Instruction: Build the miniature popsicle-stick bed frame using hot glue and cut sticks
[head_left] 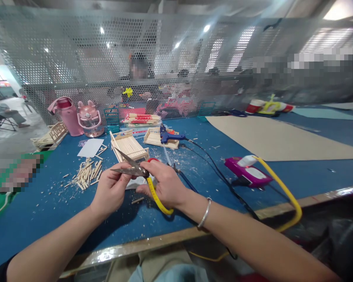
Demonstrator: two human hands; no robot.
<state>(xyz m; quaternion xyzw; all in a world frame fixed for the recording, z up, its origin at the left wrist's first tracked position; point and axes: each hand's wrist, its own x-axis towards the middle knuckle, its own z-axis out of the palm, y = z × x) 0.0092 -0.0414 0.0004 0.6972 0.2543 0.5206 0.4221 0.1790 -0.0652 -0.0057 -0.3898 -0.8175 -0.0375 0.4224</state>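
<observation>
Both my hands meet over the near middle of the blue table. My right hand (pixel 166 186) grips a pair of scissors (pixel 137 170) by the handles, one of which is wrapped in yellow; the blades are spread and point left. My left hand (pixel 109 192) is closed in a pinch right at the blades, and whatever lies between its fingertips is too small to make out. Just beyond the scissors rests a small frame of wooden sticks (pixel 130 145). Short cut sticks (pixel 88 173) lie in a loose pile left of my left hand.
A blue glue gun (pixel 169 136) lies against a second stick frame (pixel 151 138). On the right are a purple device (pixel 248 172) with a yellow cable and a brown sheet (pixel 276 137). Pink bottles (pixel 70 119) stand at back left, before a perforated screen (pixel 85 58); a person sits behind it.
</observation>
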